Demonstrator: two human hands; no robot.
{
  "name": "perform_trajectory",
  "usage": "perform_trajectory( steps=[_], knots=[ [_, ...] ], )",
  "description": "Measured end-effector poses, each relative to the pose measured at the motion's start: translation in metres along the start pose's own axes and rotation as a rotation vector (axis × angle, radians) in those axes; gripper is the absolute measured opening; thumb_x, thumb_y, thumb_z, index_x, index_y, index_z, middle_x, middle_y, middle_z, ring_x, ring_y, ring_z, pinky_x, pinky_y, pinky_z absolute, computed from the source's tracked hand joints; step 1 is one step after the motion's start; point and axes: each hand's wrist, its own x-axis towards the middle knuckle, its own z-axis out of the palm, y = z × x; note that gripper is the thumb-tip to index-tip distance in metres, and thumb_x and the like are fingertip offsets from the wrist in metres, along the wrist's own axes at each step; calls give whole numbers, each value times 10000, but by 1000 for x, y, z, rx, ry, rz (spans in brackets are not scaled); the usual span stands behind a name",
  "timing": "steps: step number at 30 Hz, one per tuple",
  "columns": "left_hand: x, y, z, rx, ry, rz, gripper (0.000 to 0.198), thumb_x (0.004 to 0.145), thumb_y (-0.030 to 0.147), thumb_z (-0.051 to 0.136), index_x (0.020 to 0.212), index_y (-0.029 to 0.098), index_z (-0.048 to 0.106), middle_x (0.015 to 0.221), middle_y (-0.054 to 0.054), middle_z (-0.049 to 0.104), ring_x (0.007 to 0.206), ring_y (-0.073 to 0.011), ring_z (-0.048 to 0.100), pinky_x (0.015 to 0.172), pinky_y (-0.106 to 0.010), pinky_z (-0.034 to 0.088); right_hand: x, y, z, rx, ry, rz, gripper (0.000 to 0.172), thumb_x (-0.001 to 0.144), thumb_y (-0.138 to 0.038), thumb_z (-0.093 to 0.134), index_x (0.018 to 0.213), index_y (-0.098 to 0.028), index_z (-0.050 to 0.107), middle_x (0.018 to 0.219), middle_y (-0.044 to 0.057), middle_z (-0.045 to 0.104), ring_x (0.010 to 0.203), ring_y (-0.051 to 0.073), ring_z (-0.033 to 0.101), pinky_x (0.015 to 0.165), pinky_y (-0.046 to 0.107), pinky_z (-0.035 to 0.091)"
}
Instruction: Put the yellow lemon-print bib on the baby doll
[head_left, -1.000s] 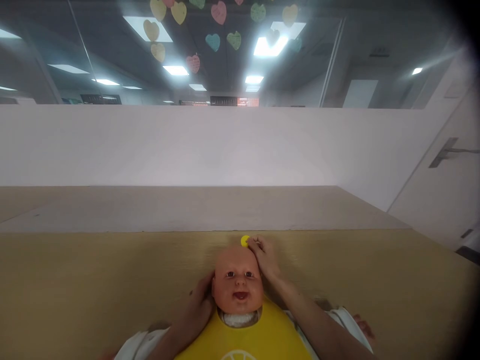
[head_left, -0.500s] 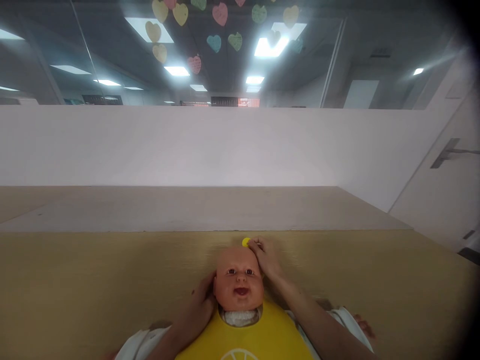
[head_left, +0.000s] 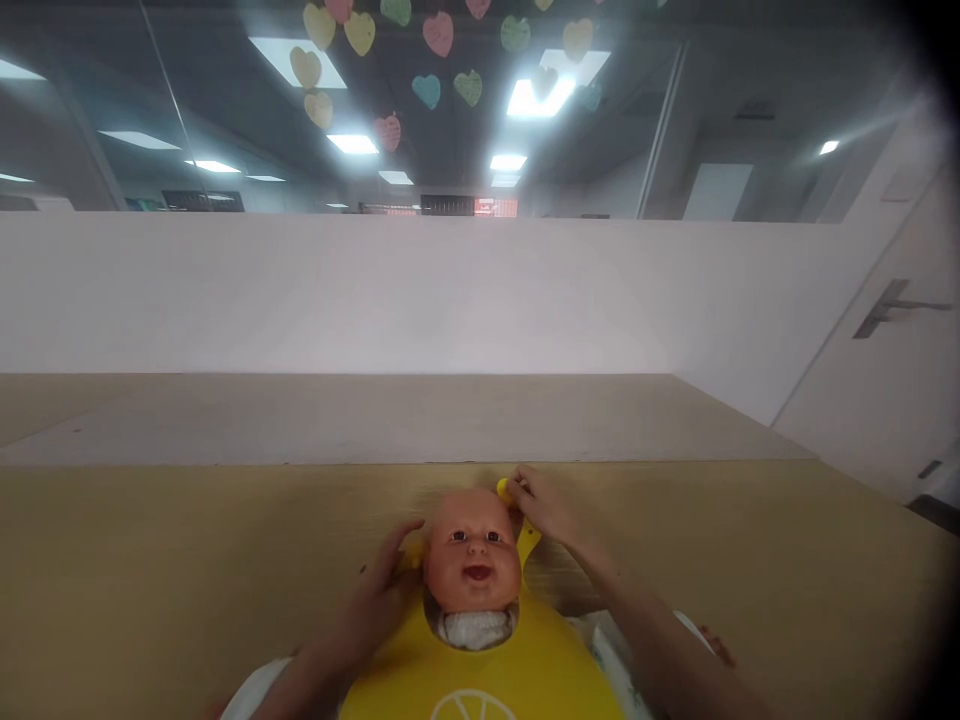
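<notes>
Gripping one neck strap of the yellow bib [head_left: 480,670] in the left hand [head_left: 379,595], fingers curled shut beside the baby doll [head_left: 472,555]. Lying face up at the near edge of the wooden table [head_left: 150,560], bib over chest. Pinching the other strap's tip in the right hand [head_left: 544,505], above the forehead.

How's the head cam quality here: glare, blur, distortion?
Head view: ceiling lights blown out with hazy glare; dark vignette at right edge; partition top looks straight; doll, bib, left hand, right hand slightly soft, evenly lit, no hard shadows.
</notes>
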Motion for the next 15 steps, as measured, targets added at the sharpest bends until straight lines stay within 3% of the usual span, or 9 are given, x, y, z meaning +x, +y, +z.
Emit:
perform_trajectory(
  steps=[3, 10, 15],
  knots=[
    [0, 1, -5, -41, -22, 1, 475, 797, 366, 584, 1240, 212, 504, 591, 85, 403, 566, -124, 397, 579, -246, 322, -3, -9, -11, 19, -64, 28, 189, 857, -372, 522, 749, -217, 506, 636, 4, 651, 572, 151, 580, 531, 260, 371],
    [-4, 22, -19, 1, -114, 14, 379, 800, 401, 588, 1118, 218, 492, 592, 88, 418, 540, -111, 365, 526, -223, 283, -7, -23, -31, 210, -109, -66, 348, 658, -434, 743, 751, -197, 505, 684, -46, 522, 611, 108, 489, 552, 243, 379],
    [-14, 49, -33, -117, -188, 12, 476, 833, 447, 588, 1226, 230, 432, 608, 79, 465, 509, -98, 396, 481, -210, 303, -13, -34, -38, 267, -177, -114, 394, 609, -406, 807, 794, -188, 536, 728, -49, 526, 618, 92, 481, 549, 228, 375]
  ],
)
